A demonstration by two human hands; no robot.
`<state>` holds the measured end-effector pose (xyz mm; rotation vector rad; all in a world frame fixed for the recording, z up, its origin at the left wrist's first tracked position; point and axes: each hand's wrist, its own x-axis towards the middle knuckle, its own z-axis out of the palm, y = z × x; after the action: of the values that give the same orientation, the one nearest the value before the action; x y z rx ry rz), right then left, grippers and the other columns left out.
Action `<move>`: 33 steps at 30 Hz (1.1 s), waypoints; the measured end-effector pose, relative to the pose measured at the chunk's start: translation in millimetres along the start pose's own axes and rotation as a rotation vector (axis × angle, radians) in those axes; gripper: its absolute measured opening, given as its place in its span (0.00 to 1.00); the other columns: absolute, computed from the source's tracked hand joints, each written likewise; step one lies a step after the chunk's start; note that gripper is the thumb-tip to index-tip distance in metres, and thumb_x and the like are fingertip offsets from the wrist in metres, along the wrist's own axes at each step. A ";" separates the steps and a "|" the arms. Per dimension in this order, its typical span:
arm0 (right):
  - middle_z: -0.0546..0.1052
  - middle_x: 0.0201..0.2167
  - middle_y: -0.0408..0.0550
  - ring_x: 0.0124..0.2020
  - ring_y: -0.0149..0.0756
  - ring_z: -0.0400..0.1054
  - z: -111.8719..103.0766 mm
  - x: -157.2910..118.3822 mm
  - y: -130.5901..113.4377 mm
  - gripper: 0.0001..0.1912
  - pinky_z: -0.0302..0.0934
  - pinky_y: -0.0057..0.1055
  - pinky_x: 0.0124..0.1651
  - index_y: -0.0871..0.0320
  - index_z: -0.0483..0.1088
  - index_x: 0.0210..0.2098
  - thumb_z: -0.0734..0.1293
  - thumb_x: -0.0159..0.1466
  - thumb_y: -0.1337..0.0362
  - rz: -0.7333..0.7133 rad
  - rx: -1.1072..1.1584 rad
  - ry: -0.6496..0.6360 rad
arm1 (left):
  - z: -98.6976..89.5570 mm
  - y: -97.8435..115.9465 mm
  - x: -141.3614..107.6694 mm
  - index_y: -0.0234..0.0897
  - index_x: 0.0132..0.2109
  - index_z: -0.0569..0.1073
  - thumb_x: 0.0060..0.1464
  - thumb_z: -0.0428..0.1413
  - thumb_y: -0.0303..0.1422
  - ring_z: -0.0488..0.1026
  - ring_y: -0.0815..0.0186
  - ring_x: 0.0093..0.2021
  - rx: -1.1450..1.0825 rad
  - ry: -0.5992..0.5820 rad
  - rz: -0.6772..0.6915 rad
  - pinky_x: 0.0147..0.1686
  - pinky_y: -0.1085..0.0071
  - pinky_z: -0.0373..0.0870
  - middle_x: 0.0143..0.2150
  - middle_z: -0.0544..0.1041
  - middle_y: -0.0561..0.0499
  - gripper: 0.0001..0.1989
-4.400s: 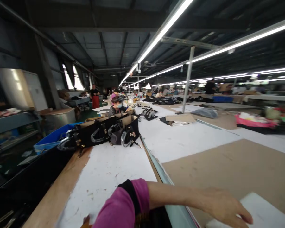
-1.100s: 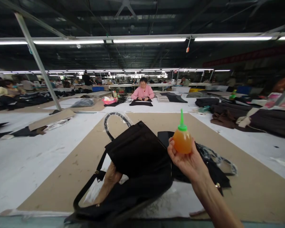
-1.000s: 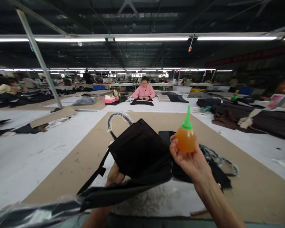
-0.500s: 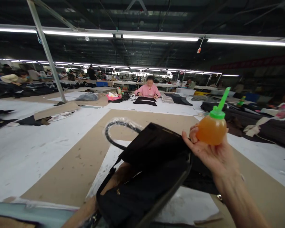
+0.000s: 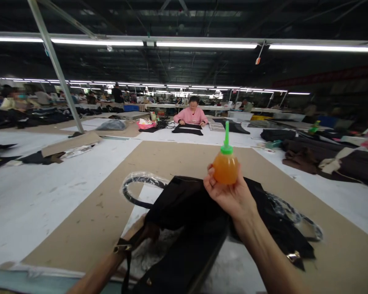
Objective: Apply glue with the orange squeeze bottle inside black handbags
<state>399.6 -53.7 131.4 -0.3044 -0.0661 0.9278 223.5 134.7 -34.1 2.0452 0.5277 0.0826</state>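
My right hand is wrapped around a round squeeze bottle of orange liquid, its green nozzle pointing up. Below it lies a black handbag, spread on the table with its opening toward me. My left hand reaches in at the bag's left side; shadow and black fabric hide its fingers. A plastic-wrapped handle loops out at the left, and another wrapped handle lies at the right. A strap with a metal buckle crosses my left wrist.
Brown card and white sheets cover the table. A co-worker in pink sits across, handling black pieces. Dark fabric is piled at the right. A slanted metal post stands at the left.
My right hand has moved left with the squeeze bottle, which now stands more upright. The bag has sunk lower and opened out, showing its right handle. My left hand remains at its left side.
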 end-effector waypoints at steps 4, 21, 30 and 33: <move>0.73 0.38 0.54 0.35 0.37 0.69 12.3 19.1 15.9 0.27 0.67 0.36 0.38 0.62 0.67 0.46 0.54 0.67 0.45 0.065 0.024 -0.012 | -62.8 -29.3 -24.6 0.34 0.26 0.68 0.44 0.52 0.44 0.58 0.74 0.11 -0.081 -0.165 -0.273 0.11 0.76 0.51 0.18 0.70 0.54 0.16; 0.71 0.39 0.53 0.25 0.28 0.65 40.3 55.9 64.0 0.26 0.60 0.23 0.20 0.61 0.64 0.48 0.53 0.67 0.45 0.197 0.040 -0.110 | -56.9 145.5 -91.3 0.45 0.50 0.72 0.47 0.55 0.44 0.70 0.63 0.37 0.108 0.240 0.166 0.38 0.71 0.67 0.41 0.76 0.51 0.22; 0.71 0.38 0.54 0.24 0.29 0.66 33.8 52.6 54.5 0.26 0.60 0.23 0.20 0.62 0.65 0.47 0.55 0.67 0.45 0.172 0.023 -0.097 | -42.7 152.0 -37.8 0.37 0.46 0.71 0.43 0.56 0.36 0.70 0.64 0.36 0.067 -0.117 0.182 0.33 0.72 0.64 0.38 0.74 0.53 0.21; 0.71 0.38 0.54 0.24 0.29 0.65 33.9 53.2 54.9 0.27 0.60 0.23 0.20 0.63 0.65 0.47 0.55 0.67 0.45 0.189 0.012 -0.092 | -38.2 138.9 -40.6 0.35 0.31 0.72 0.39 0.54 0.29 0.68 0.66 0.29 0.170 -0.168 0.057 0.25 0.73 0.59 0.27 0.72 0.54 0.08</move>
<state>382.6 27.1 144.1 -0.2596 -0.1179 1.1293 222.7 90.9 109.0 2.2089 0.3819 -0.1031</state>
